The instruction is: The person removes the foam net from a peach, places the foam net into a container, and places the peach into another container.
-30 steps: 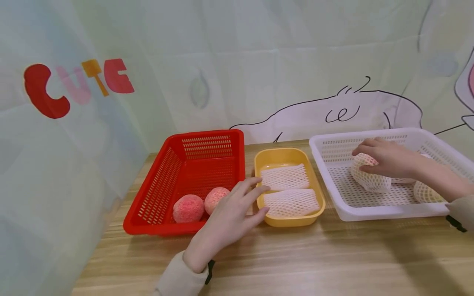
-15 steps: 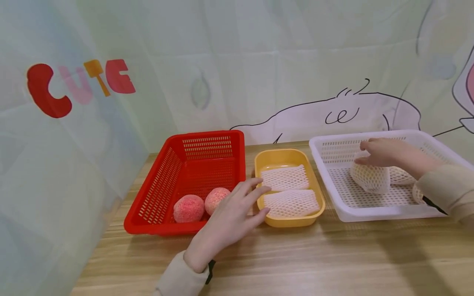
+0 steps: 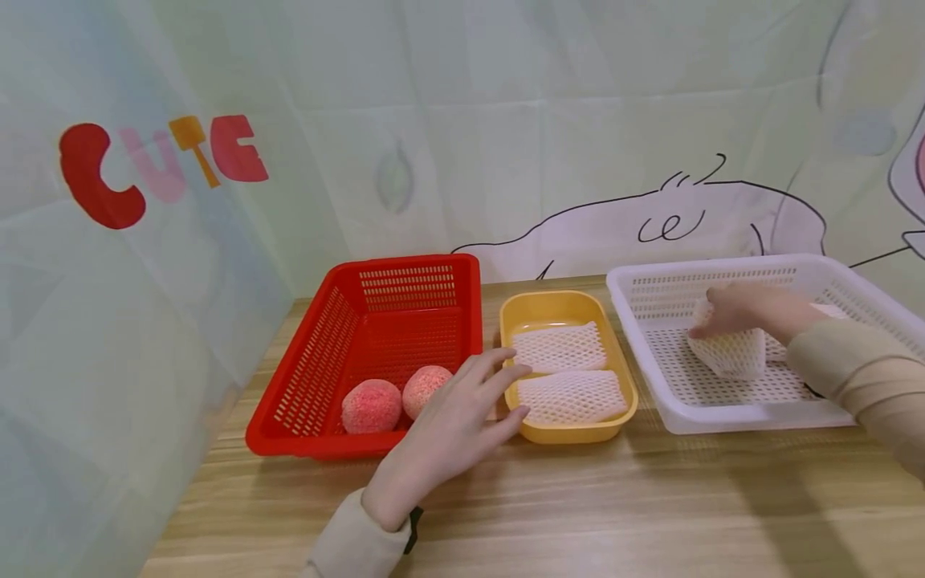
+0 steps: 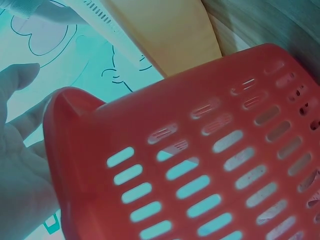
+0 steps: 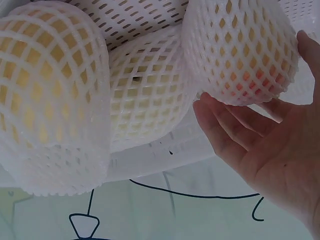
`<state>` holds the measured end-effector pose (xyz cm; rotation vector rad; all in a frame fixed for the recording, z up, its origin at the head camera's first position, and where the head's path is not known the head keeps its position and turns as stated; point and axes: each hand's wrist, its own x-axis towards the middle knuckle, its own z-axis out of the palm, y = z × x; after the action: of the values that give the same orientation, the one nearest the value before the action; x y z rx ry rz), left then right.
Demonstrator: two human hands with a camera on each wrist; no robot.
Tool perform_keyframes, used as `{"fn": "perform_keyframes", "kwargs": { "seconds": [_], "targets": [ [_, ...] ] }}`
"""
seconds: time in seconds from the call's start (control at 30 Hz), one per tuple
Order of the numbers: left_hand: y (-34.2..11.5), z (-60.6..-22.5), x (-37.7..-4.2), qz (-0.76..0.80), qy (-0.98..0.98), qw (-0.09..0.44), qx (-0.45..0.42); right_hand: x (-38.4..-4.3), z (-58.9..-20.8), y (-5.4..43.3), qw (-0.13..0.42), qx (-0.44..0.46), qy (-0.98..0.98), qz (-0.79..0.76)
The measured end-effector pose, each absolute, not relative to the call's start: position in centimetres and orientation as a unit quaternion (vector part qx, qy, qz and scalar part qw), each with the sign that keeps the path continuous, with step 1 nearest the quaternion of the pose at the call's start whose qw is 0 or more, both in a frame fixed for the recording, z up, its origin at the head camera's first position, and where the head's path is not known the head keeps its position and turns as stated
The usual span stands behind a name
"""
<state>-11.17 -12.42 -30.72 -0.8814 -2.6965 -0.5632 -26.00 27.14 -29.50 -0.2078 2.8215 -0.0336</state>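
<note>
My right hand point(image 3: 747, 309) reaches into the white basket point(image 3: 715, 413) and grips a round fruit in a white foam net point(image 3: 730, 357). In the right wrist view, thumb and fingers sit around the lower end of this netted fruit point(image 5: 245, 55), where red skin shows through the mesh. Two more netted fruits, one large and yellowish point(image 5: 50, 95) and one paler point(image 5: 145, 90), lie beside it. My left hand point(image 3: 448, 425) stays relaxed, fingers spread, between the red basket point(image 3: 289, 445) and the yellow tray point(image 3: 571, 435). It holds nothing.
Two pink speckled balls, one darker point(image 3: 372, 406) and one partly behind my left hand point(image 3: 425, 389), lie in the red basket. Two flat foam net sleeves, a far one point(image 3: 560, 348) and a near one point(image 3: 572, 397), lie in the yellow tray. A printed curtain point(image 3: 470, 160) hangs behind the table point(image 3: 564, 514).
My right hand has come down over the netted fruit and closed its fingers around it, and the right sleeve has moved left into view. My left hand has stayed in place.
</note>
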Motion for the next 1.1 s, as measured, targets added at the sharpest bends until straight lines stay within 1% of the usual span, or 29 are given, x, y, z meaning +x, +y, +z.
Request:
{"fn": "perform_keyframes", "kwargs": {
  "seconds": [0.17,0.3,0.47,0.63,0.87,1.1],
  "targets": [
    [-12.51,-30.74,-11.24,-0.196,-0.923,0.127,-0.305,-25.93,-29.86,27.05,0.165,-0.074,0.983,-0.027],
    [-12.50,-30.76,-11.28,-0.190,-0.928,0.119,-0.298,-26.09,-30.05,26.99,0.177,-0.077,0.980,-0.037],
    [-12.43,-30.80,-11.31,-0.183,-0.932,0.113,-0.293,-26.10,-30.05,27.04,0.186,-0.079,0.979,-0.029],
    [-12.47,-30.84,-11.35,-0.182,-0.931,0.118,-0.294,-25.95,-30.09,26.85,0.189,-0.079,0.979,-0.010],
    [-12.47,-30.79,-11.28,-0.185,-0.930,0.117,-0.294,-25.85,-30.06,26.50,0.195,-0.100,0.976,0.008],
    [-12.41,-30.71,-11.23,-0.187,-0.931,0.108,-0.295,-25.84,-30.06,26.36,0.236,-0.079,0.967,-0.053]
  ]
}}
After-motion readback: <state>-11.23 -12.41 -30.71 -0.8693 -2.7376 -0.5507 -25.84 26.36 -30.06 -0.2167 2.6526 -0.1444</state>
